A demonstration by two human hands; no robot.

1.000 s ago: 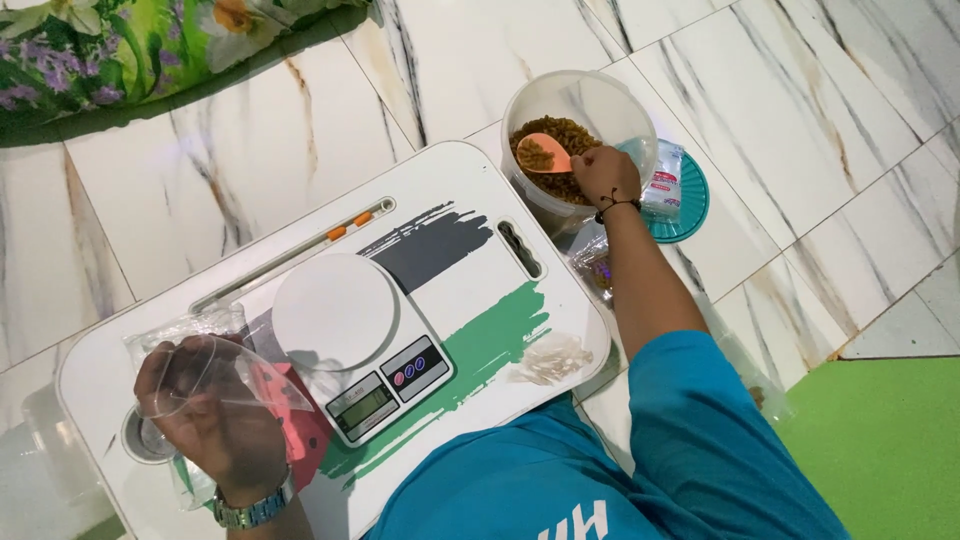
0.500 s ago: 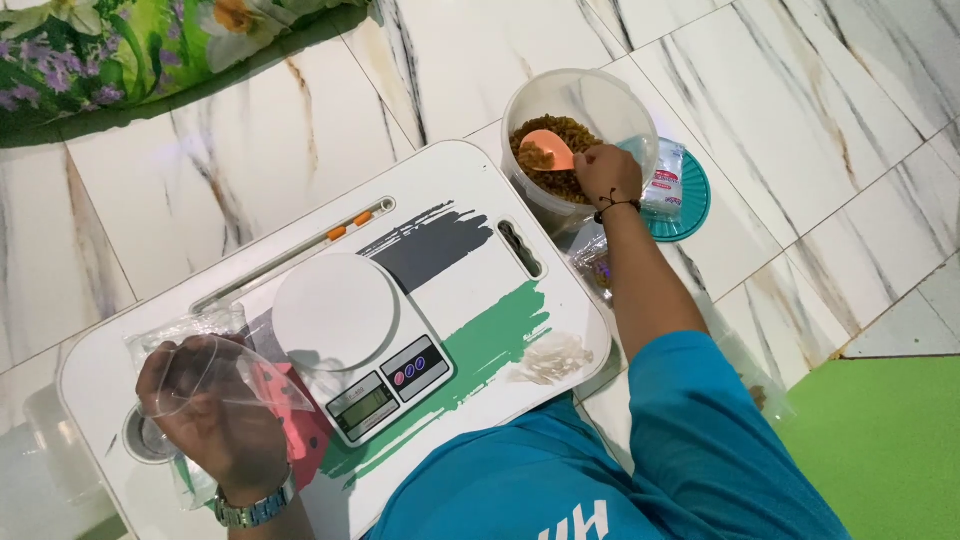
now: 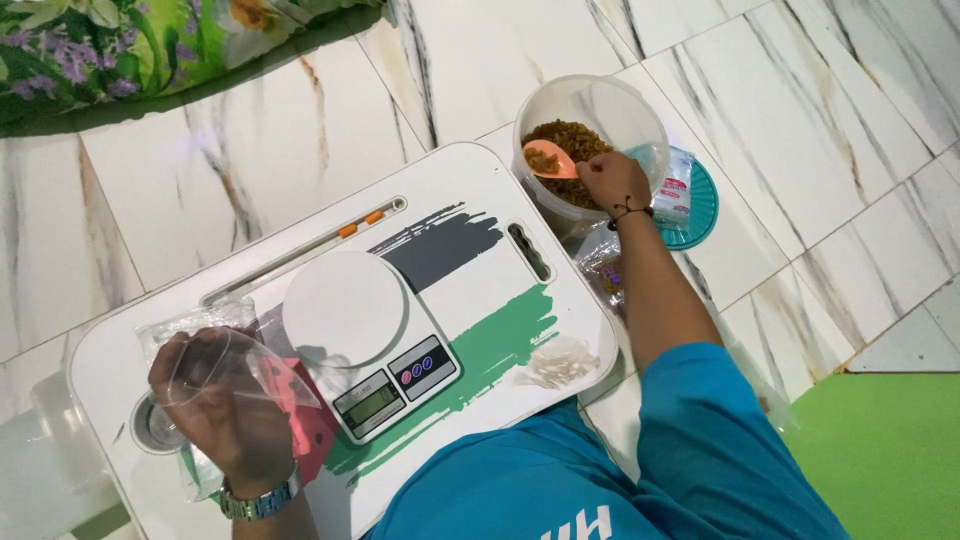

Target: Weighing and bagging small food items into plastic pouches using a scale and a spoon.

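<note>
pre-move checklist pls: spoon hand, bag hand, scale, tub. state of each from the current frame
1. Right hand gripping the orange spoon: ok.
2. Spoon loaded with brown bits and inside the clear tub: ok.
3. Left hand holding the clear plastic bag beside the scale: ok.
4. Bag mouth open enough to receive a scoop: cannot tell, plastic is crumpled and see-through.
5. Round white platform of the kitchen scale bare: ok.
6. Scale display on and zeroed: cannot tell, too small to make out.
</note>
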